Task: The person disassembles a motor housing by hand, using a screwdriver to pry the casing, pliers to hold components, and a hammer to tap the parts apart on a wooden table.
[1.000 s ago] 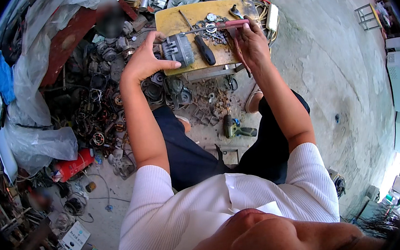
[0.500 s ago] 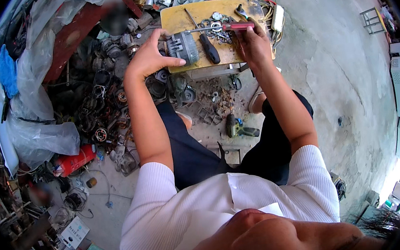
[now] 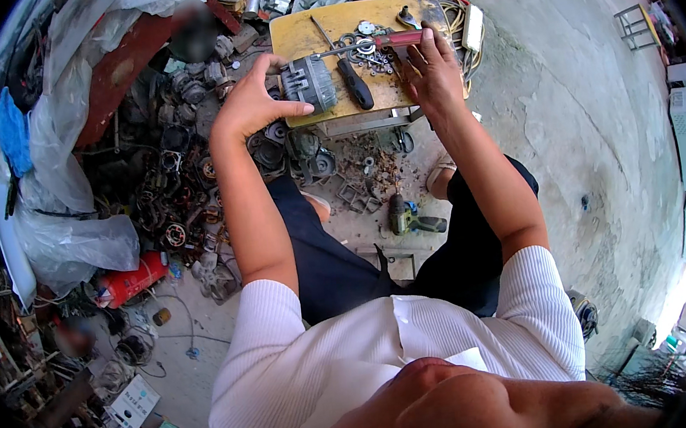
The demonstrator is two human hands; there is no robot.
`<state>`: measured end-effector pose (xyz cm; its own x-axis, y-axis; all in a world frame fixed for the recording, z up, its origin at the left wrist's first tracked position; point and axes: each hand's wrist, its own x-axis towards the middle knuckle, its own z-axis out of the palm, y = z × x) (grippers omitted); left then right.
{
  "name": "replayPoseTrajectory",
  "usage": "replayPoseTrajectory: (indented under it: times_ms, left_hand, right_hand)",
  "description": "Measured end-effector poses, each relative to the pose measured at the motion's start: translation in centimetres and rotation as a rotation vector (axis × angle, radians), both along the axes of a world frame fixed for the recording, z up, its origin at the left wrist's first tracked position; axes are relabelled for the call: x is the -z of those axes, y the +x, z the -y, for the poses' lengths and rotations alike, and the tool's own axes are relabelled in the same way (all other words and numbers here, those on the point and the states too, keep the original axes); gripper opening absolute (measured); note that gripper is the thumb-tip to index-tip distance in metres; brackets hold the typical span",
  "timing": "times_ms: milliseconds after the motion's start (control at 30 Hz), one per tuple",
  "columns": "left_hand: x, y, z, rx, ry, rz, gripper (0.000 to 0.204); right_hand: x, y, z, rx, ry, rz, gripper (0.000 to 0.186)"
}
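On the yellow tabletop (image 3: 290,31) lies a grey, ribbed metal motor housing (image 3: 310,83) on its side. My left hand (image 3: 254,104) grips it from the left, thumb along its near side and fingers around the far side. My right hand (image 3: 435,73) holds the red handle of a screwdriver (image 3: 397,39) in its fingers. The screwdriver lies level, its shaft pointing left and its tip at the housing's far right edge. Under the shaft rests a second screwdriver (image 3: 356,86) with a black handle. Bearings and washers (image 3: 380,63) are scattered beside it, near a ratchet wrench (image 3: 407,17).
Coiled cables and a white power strip (image 3: 472,26) sit at the table's right edge. Heaped metal motor parts (image 3: 175,139) cover the floor on the left, with a red canister (image 3: 132,280) nearby. A cordless drill (image 3: 413,217) lies on the floor between my feet.
The fingers of my right hand have shifted on the red handle and are more outstretched. The housing stays in my left hand, with the screwdriver tip still at its edge.
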<state>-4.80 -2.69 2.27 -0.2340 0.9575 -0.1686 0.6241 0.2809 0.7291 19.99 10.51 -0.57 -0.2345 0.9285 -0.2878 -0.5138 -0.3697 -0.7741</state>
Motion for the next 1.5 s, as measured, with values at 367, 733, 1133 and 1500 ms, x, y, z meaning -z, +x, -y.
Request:
replayPoseTrajectory:
  times_ms: [367, 733, 1133, 1500]
  left_hand:
    - [-0.2, 0.1, 0.3, -0.008, 0.019, -0.108, 0.090]
    - [-0.5, 0.1, 0.2, -0.004, -0.012, -0.107, 0.091]
    - [-1.3, 0.7, 0.2, -0.023, -0.039, -0.099, 0.088]
    - [-0.8, 12.3, -2.1, 0.692, 0.405, 1.548, 0.077]
  right_hand:
    - [1.4, -0.1, -0.7, -0.005, 0.040, -0.037, 0.039]
    - [1.0, -0.1, -0.7, -0.018, 0.028, -0.021, 0.036]
    - [3.3, 0.0, -1.8, -0.020, 0.095, -0.068, 0.034]
    - [3.3, -0.8, -2.3, -0.019, 0.060, -0.018, 0.026]
